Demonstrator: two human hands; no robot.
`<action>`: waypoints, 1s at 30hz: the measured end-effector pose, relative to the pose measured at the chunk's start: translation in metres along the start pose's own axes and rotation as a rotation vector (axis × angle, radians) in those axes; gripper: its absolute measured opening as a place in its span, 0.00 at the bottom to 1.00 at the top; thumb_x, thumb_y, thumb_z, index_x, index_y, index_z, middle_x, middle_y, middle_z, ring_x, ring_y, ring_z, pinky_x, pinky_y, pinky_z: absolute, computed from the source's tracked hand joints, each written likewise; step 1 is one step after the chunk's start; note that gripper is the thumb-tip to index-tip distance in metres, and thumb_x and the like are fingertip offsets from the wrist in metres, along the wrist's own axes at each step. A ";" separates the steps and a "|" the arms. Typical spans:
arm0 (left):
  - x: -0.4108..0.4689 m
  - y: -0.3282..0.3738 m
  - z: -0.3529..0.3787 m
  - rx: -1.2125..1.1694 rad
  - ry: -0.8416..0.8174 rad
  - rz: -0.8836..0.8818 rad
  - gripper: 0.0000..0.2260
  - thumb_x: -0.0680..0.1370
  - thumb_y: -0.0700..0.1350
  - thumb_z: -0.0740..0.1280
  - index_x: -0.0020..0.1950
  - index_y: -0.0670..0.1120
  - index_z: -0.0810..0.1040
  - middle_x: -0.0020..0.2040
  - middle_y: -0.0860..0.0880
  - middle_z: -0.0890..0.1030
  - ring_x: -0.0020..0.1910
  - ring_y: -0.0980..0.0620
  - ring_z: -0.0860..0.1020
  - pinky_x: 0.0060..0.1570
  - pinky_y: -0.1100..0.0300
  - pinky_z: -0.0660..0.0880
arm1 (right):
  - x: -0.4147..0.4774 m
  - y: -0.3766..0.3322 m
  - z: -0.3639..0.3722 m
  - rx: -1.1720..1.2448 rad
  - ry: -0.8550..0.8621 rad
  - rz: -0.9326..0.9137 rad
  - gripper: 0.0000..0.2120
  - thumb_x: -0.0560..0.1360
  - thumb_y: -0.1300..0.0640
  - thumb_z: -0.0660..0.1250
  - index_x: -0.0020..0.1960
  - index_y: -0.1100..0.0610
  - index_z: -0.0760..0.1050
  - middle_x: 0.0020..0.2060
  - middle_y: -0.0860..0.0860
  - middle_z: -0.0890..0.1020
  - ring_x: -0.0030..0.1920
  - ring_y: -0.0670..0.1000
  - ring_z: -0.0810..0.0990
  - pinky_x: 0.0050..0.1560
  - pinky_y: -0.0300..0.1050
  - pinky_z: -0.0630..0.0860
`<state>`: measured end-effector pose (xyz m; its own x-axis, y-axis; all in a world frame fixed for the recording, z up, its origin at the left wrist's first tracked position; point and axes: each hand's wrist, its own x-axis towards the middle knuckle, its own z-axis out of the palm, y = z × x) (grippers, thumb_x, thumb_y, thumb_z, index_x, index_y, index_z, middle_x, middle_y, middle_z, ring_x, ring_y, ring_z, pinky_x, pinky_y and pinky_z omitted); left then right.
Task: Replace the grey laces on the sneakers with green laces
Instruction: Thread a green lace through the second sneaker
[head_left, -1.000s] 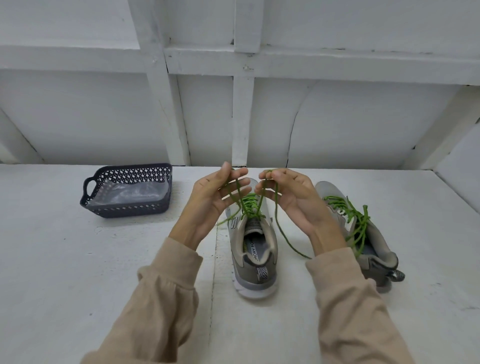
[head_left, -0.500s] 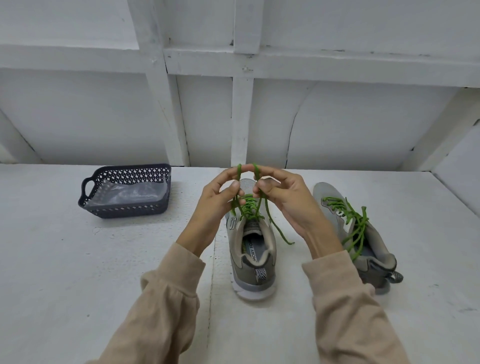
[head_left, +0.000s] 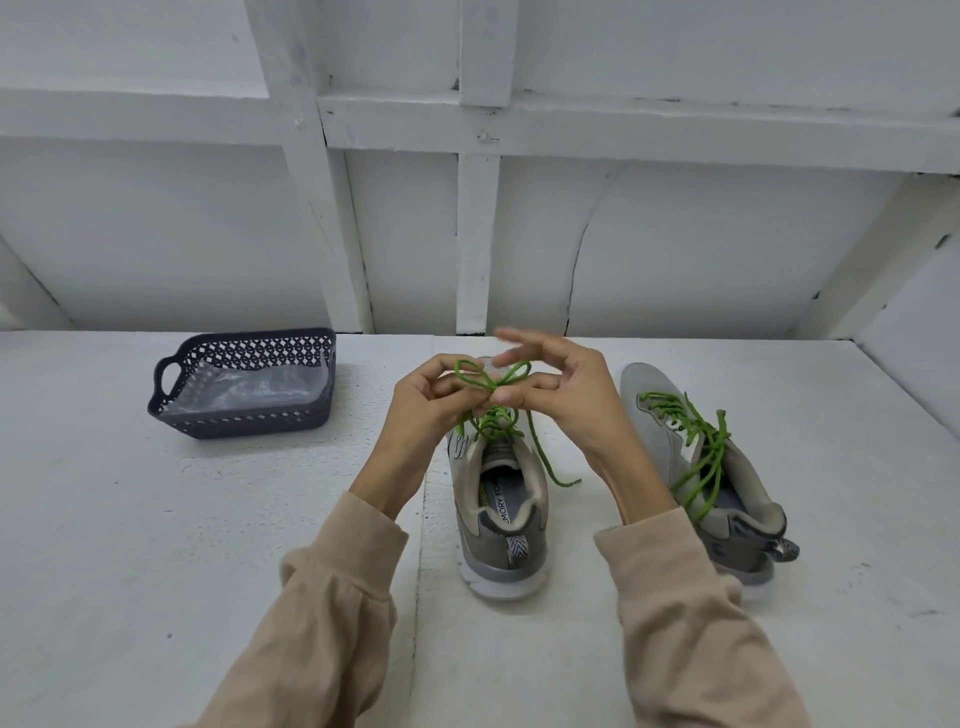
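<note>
Two grey sneakers stand on the white table, heels toward me. Over the middle sneaker (head_left: 501, 525) my hands work its green lace (head_left: 493, 378), which forms two loops crossing above the tongue. My left hand (head_left: 423, 410) pinches the left loop at the crossing. My right hand (head_left: 563, 395) pinches the crossing with its thumb while its upper fingers are spread and blurred. One loose end trails down the shoe's right side. The right sneaker (head_left: 727, 499) carries a green lace (head_left: 701, 447) threaded through its eyelets, ends lying loose.
A dark perforated plastic basket (head_left: 171, 402) with clear plastic inside stands at the back left of the table. A white panelled wall runs right behind the table's far edge (head_left: 727, 340).
The two upright loops have been crossed into a bow shape. My right hand's fingers have opened out and the trailing lace end has been drawn shorter.
</note>
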<state>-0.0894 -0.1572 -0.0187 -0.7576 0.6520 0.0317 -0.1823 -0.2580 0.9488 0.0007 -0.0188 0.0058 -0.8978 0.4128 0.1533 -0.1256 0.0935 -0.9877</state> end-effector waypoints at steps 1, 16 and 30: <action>0.000 -0.001 0.000 0.011 0.000 -0.006 0.09 0.74 0.29 0.68 0.48 0.42 0.78 0.39 0.46 0.83 0.36 0.52 0.80 0.42 0.62 0.77 | 0.000 -0.001 0.001 -0.020 -0.010 -0.020 0.18 0.64 0.72 0.76 0.53 0.60 0.82 0.45 0.57 0.84 0.39 0.53 0.85 0.45 0.39 0.79; -0.002 -0.006 -0.004 0.805 -0.053 0.446 0.11 0.72 0.33 0.73 0.43 0.49 0.81 0.40 0.56 0.84 0.41 0.60 0.82 0.46 0.63 0.79 | 0.006 0.022 -0.003 -0.542 0.177 -0.002 0.06 0.67 0.62 0.77 0.38 0.52 0.84 0.32 0.48 0.83 0.28 0.49 0.81 0.38 0.43 0.78; 0.000 -0.013 -0.007 0.710 -0.072 0.583 0.11 0.72 0.38 0.75 0.52 0.46 0.80 0.53 0.51 0.79 0.56 0.54 0.77 0.59 0.61 0.73 | 0.004 0.023 -0.017 0.251 -0.296 0.208 0.07 0.73 0.63 0.66 0.39 0.60 0.82 0.35 0.58 0.79 0.32 0.49 0.74 0.39 0.38 0.75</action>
<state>-0.0910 -0.1586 -0.0335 -0.5639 0.6048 0.5623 0.6613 -0.0772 0.7461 0.0018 0.0007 -0.0159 -0.9925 0.1185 -0.0292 0.0047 -0.2025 -0.9793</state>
